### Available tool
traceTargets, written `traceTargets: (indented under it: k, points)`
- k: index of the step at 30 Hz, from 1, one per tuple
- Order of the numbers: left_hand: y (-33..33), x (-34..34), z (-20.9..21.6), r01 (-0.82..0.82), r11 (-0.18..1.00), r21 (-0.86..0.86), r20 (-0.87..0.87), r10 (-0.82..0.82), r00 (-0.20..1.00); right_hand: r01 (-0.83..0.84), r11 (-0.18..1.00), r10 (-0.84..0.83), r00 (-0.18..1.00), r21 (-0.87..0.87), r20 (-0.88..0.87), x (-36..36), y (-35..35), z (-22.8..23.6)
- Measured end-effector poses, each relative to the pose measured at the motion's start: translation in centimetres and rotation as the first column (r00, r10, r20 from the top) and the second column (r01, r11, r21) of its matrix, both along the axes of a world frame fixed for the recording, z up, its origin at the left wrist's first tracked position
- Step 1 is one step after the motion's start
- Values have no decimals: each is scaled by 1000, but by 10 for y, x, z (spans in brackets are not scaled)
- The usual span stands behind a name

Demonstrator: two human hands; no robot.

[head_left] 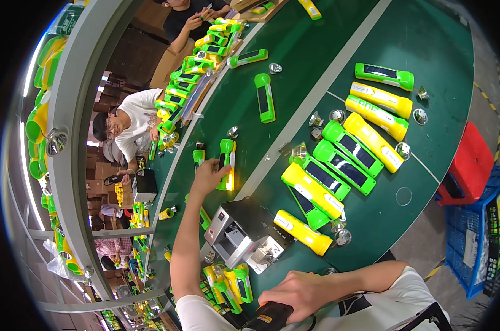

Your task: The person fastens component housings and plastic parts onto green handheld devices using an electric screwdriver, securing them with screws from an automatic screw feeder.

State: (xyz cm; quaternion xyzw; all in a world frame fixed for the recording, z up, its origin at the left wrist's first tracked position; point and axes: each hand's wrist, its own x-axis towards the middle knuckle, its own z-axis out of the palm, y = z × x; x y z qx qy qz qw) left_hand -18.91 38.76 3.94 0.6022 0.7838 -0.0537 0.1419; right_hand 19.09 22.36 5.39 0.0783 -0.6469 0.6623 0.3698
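My left hand reaches far out over the green table, its fingers closed round a green and yellow solar flashlight. Close to my body, my right hand is wrapped round a black handheld tool with an orange label; the lower frame edge cuts it off, so its kind is unclear. Between my arms stands a silver and black boxy machine. To its right lies a loose group of green and yellow flashlights, with shiny reflector heads beside them.
More flashlights crowd the near side of the machine. Across the table, a person in white and one in black work behind a row of flashlights. A grey frame curves up the left. A red stool and blue crate stand right.
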Motion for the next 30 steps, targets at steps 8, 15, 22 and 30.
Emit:
traceTargets:
  k: [8, 15, 22, 30]
  points:
    - [-1, 2, -8, -53, 998, 42, 38, 52, 998, -23, 1000, 23, 1000, -3, 4, 2, 1, 2]
    - [4, 2, -9, -11, 1000, -1, -14, 11, 1000, 25, 1000, -25, 1000, 7, -15, 4, -2, 1]
    - [15, 8, -17, 106, 994, 15, -105, -104, 989, 28, 1000, -28, 999, 6, 21, 7, 2, 4]
    - [22, 0, 17, 50, 999, -6, -94, -50, 994, 37, 999, -37, 999, 1, -30, 3, 0, 6]
